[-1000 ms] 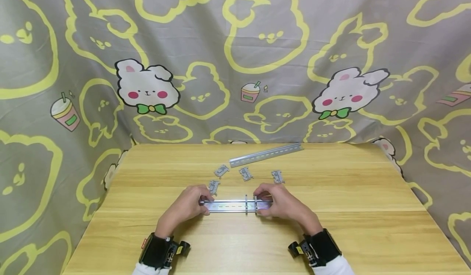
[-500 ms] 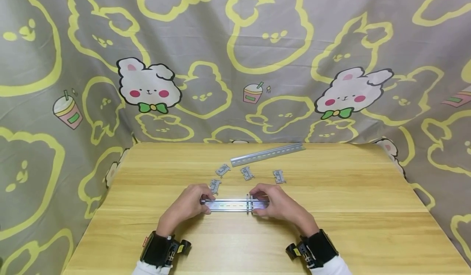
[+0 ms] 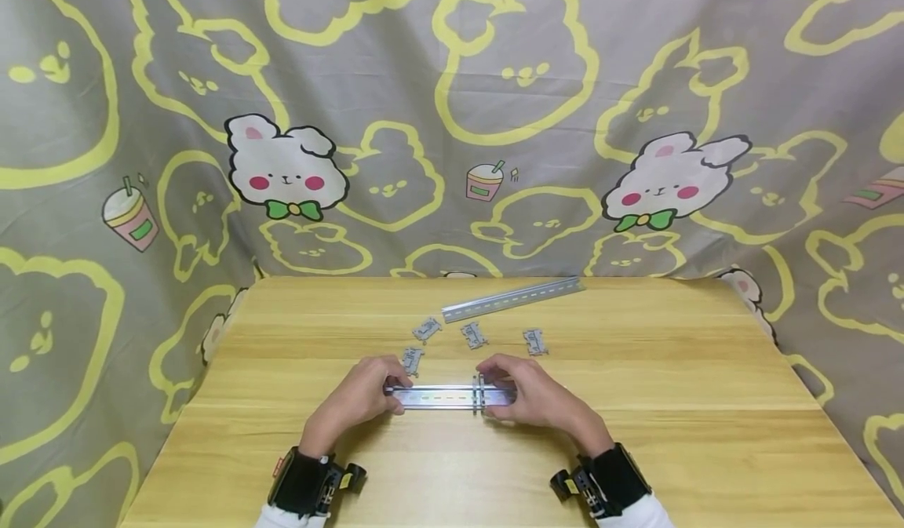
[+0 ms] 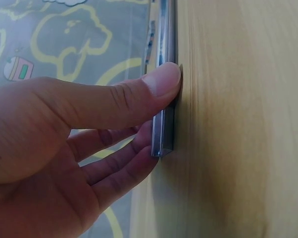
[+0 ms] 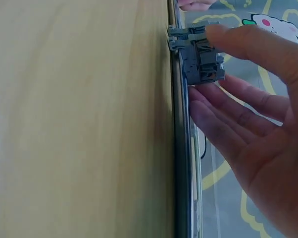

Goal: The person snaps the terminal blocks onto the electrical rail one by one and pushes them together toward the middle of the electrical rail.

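A silver slotted DIN rail (image 3: 438,398) lies crosswise on the table before the person. The left hand (image 3: 362,391) pinches its left end, thumb on the near edge and fingers on the far edge; the left wrist view shows the rail's end (image 4: 163,134) between them. Two grey terminal blocks stand upright across the rail, side by side, right of its middle. The right hand (image 3: 533,391) holds the right-hand terminal block (image 5: 203,62) between thumb and fingers, and covers part of the rail's right end in the head view.
Beyond the hands lie several loose grey terminal blocks, among them one terminal block (image 3: 412,360) near the left fingers and another terminal block (image 3: 535,341) farther right. A second DIN rail (image 3: 512,299) lies slantwise near the table's back edge. A patterned curtain (image 3: 410,198) surrounds the table (image 3: 671,418).
The right hand has moved left with its terminal block along the rail, closing the gap to the other block, mostly by half a second ago. The left hand has stayed at the rail's end.
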A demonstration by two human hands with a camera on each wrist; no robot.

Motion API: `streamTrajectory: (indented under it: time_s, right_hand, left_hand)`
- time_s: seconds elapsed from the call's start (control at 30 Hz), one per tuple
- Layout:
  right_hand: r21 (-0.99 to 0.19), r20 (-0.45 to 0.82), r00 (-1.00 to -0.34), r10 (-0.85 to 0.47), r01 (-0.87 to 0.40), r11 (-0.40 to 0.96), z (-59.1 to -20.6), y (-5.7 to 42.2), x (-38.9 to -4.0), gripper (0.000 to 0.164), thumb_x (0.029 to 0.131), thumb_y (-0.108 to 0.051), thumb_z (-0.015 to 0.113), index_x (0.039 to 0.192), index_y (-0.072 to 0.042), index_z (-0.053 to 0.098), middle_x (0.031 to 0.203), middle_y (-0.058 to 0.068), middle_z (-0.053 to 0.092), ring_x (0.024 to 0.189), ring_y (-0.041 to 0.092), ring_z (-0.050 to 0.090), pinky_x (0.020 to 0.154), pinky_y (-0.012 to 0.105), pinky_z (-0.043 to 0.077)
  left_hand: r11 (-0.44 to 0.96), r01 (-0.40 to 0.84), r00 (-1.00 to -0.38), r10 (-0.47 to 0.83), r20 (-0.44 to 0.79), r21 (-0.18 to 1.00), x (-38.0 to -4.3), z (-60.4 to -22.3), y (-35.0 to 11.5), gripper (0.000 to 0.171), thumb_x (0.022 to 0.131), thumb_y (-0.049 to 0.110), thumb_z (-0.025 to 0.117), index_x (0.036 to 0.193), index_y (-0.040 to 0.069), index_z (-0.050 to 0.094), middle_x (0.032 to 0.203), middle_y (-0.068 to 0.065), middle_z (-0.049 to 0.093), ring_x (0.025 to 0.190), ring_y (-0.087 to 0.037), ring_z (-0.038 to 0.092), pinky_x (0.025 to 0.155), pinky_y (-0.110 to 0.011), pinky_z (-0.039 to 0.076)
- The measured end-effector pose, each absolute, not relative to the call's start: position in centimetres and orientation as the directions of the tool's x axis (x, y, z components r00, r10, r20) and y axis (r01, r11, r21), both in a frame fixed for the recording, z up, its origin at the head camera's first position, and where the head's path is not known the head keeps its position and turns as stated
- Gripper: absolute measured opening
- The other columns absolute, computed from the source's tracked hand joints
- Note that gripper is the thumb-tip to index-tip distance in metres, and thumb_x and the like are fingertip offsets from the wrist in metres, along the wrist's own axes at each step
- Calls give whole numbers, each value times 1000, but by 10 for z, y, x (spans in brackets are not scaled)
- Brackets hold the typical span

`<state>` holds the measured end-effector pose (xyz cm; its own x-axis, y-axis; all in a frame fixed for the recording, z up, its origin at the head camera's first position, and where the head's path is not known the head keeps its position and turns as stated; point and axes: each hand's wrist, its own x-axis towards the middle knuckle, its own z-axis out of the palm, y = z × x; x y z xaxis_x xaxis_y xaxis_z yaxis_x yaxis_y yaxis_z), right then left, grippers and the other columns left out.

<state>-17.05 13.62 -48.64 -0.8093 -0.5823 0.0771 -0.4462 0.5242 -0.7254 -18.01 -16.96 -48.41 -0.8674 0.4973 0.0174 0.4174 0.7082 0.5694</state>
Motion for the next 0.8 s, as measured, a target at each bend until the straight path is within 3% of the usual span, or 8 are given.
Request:
streamTrajectory:
  time_s: [0.23, 0.5, 0.6, 0.8]
  right_hand:
    - [-726, 114, -805, -583, -468, 504, -473, 146, -186, 51, 85, -14, 74, 130, 1, 57, 126, 16, 62, 115, 28, 58, 97, 45, 50]
    - [-471, 88, -773, -628, -588, 658, -464, 127, -225, 47, 84, -12, 73, 129, -4, 61, 135, 14, 56, 125, 29, 50, 102, 46, 45]
    - [-421, 52, -748, -661, -617, 665, -460, 113, -235, 48, 84, -12, 72, 130, -4, 60, 138, 16, 53, 128, 30, 47, 104, 44, 43]
    - [-384, -3, -717, -697, -643, 663, -453, 75, -255, 49, 85, -13, 72, 132, -6, 59, 132, 12, 55, 117, 25, 54, 99, 39, 48]
  left_hand:
    - [704, 422, -865, 501, 22, 570, -181, -484, -171, 30, 65, 7, 87, 93, 7, 77, 86, 0, 66, 75, -18, 60, 68, -33, 53]
    - [690, 440, -856, 517, 35, 575, -180, -485, -172, 29, 64, 7, 87, 92, 6, 77, 84, 0, 66, 74, -18, 60, 67, -32, 54]
    - [687, 442, -856, 515, 44, 577, -180, -485, -171, 29, 64, 6, 87, 91, 6, 77, 83, -1, 66, 74, -18, 60, 66, -32, 53]
    - [686, 435, -857, 515, 33, 583, -181, -485, -173, 30, 64, 6, 87, 92, 6, 77, 85, -1, 66, 75, -18, 60, 66, -32, 54]
